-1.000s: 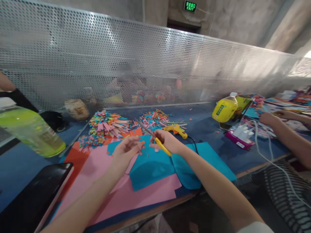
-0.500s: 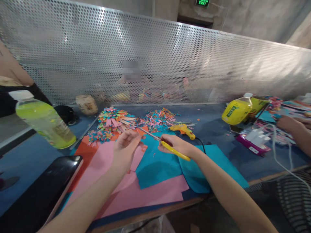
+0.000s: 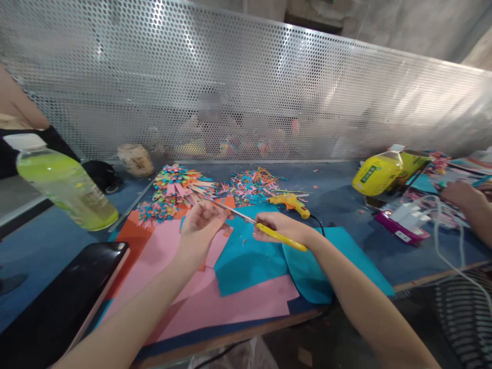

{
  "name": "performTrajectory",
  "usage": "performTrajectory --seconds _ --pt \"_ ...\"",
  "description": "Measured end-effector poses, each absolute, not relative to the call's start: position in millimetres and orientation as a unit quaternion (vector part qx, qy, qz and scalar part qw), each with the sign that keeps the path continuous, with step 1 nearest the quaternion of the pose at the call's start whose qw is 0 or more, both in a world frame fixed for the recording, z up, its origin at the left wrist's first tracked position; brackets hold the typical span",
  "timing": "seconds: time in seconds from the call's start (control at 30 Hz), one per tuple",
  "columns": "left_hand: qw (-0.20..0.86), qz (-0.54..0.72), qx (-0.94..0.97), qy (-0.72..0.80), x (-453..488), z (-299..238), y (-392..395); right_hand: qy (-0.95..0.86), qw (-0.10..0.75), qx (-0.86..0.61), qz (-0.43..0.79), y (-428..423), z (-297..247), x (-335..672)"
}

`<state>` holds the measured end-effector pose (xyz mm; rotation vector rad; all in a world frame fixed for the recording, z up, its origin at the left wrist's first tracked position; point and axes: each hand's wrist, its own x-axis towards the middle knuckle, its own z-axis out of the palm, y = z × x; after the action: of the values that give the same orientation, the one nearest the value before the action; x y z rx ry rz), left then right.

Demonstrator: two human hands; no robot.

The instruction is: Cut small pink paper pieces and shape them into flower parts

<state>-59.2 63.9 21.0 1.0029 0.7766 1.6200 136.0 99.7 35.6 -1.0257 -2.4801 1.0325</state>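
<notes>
My right hand point(image 3: 277, 228) is closed around the yellow handles of a pair of scissors point(image 3: 286, 240), whose metal blades point left and away. Beside the blades, my left hand point(image 3: 200, 223) has its fingers bent together in a pinch. Whatever lies between those fingertips is too small to make out. Under both hands are sheets of blue paper point(image 3: 249, 266) and pink paper point(image 3: 230, 310), with orange paper point(image 3: 134, 238) at the left. Just beyond the left hand stands a cone of fringed, multicoloured paper strips point(image 3: 180, 184), with a smaller fringed cluster point(image 3: 156, 211) in front.
A pile of paper scraps point(image 3: 251, 184) and a yellow glue gun point(image 3: 290, 203) lie behind the hands. Bottles point(image 3: 65, 179) point(image 3: 378, 171) stand left and right. A black phone-like slab point(image 3: 65, 302) is near left, a purple power strip point(image 3: 402, 228) right. A co-worker's hands point(image 3: 461, 197) are at far right.
The camera view has shifted slightly. The scissors and my right hand have moved a little to the right; my left hand stays pinched beside the blades.
</notes>
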Motion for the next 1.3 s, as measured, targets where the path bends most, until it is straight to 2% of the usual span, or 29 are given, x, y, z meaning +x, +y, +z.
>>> performTrajectory --seconds 0.83,1.3 --pt "0.532 0.675 0.396 0.322 -61.2 17.3 66.1 -0.84 0.147 -0.366 0.373 98.2 36.1 136.1" --pt "0.515 0.693 0.371 0.343 -56.6 23.8 61.1 -0.852 0.14 -0.374 0.339 99.8 36.2 135.6"
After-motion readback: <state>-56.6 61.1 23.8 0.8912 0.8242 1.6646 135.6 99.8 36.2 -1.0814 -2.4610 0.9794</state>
